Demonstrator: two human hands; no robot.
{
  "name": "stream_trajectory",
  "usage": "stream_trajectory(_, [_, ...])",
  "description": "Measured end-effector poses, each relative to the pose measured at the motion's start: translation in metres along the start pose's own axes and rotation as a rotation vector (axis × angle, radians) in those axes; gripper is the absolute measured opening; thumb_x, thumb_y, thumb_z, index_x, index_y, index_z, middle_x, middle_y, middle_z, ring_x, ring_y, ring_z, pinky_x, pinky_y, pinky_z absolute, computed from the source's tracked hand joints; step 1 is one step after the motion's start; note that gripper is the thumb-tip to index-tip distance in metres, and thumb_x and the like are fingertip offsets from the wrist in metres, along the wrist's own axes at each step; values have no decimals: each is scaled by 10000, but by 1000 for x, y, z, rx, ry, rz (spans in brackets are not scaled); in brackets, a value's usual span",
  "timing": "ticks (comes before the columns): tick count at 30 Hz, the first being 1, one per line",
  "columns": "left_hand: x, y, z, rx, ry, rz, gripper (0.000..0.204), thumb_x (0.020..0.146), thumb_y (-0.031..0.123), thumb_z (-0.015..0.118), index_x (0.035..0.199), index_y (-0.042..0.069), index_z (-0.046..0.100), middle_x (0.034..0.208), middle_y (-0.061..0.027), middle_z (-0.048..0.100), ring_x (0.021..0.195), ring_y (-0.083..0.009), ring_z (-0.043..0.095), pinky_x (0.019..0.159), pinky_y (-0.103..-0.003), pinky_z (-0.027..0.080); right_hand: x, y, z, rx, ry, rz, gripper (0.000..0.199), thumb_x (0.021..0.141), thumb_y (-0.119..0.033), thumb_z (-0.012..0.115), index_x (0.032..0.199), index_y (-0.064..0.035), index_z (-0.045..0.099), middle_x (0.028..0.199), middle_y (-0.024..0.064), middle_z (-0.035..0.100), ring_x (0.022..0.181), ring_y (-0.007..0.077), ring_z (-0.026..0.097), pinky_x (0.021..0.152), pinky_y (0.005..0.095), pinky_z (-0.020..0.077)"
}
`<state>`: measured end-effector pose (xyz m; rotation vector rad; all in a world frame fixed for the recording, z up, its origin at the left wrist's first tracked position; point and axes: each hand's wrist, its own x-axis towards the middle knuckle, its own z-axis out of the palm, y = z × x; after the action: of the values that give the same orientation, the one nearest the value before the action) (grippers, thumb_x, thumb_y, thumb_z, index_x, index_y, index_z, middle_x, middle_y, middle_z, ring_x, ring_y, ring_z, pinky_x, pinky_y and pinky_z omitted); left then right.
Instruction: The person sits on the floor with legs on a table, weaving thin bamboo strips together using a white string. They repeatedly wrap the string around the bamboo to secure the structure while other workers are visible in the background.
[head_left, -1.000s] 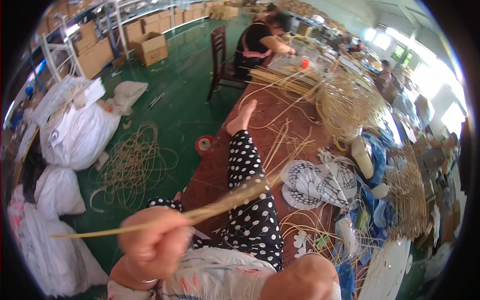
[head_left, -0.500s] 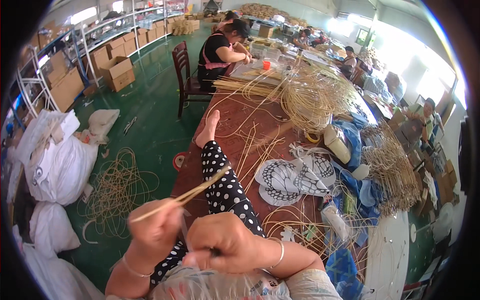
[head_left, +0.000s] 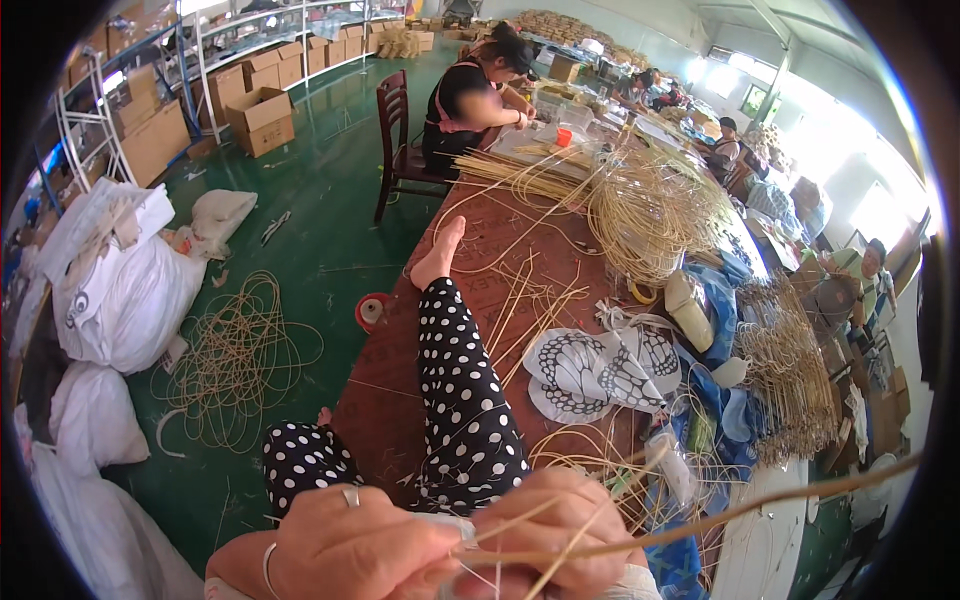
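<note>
Low in the view, close together, are both my hands. My left hand, with a ring and a bangle, pinches several thin canes between thumb and fingers. One long cane runs off to the right; shorter ends cross in front of my right hand. That hand is slightly blurred, its fingers curled beside the canes; what they hold is partly hidden. A fine white thread shows between the hands. My leg in black dotted trousers stretches over the red-brown tabletop.
White butterfly-patterned wing cutouts lie right of my leg. Beyond are loose canes and a large cane bundle. Wire-like frames pile at the right. A cane tangle and white sacks are on the floor. A person sits across.
My left hand has moved right and down, beside my right hand, which has also shifted right. The canes now point right across my right hand instead of up. The view has shifted slightly.
</note>
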<state>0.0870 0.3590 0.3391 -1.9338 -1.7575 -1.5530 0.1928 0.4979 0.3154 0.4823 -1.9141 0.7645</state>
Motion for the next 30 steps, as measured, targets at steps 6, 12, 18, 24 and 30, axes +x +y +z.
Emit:
stream_trajectory(6, [-8, -31, 17, 127, 22, 83, 177, 691, 22, 628, 852, 10, 556, 563, -55, 498, 419, -186, 468, 395, -293, 357, -17, 26, 21, 237, 35, 214, 166, 628, 60, 600, 753, -15, 521, 667, 91, 558, 524, 251, 538, 463, 309, 439])
stream_trajectory(12, [-9, -71, 42, 155, 76, -18, 75, 751, -11, 554, 821, 16, 555, 581, -71, 515, 460, -199, 506, 429, -298, 385, -41, 53, 37, 160, 119, 545, 127, 698, 68, 598, 784, -19, 561, 673, 85, 562, 578, 190, 544, 524, 290, 426])
stream_trajectory(18, [-6, -69, 38, 59, 209, -135, 67, 703, -35, 563, 748, 14, 567, 620, -84, 559, 452, -190, 511, 414, -284, 390, -21, 27, 27, 546, -12, 444, 145, 710, -60, 668, 767, -3, 549, 639, 76, 541, 533, 167, 502, 473, 291, 391])
stream_trajectory(24, [-5, -37, 8, 70, -29, -24, 142, 663, 11, 622, 794, 23, 569, 578, -47, 530, 424, -168, 481, 394, -274, 372, -9, 6, 18, 1535, -137, 383, 163, 696, -80, 666, 787, 5, 561, 640, 78, 546, 532, 175, 511, 469, 286, 404])
stream_trajectory(30, [-5, -16, 3, -84, -48, -18, 187, 626, 5, 617, 801, 33, 560, 575, -45, 530, 420, -166, 477, 381, -275, 360, -2, 4, 6, 1385, -216, 268, 176, 659, -55, 659, 796, 5, 566, 661, 85, 558, 536, 183, 531, 470, 284, 428])
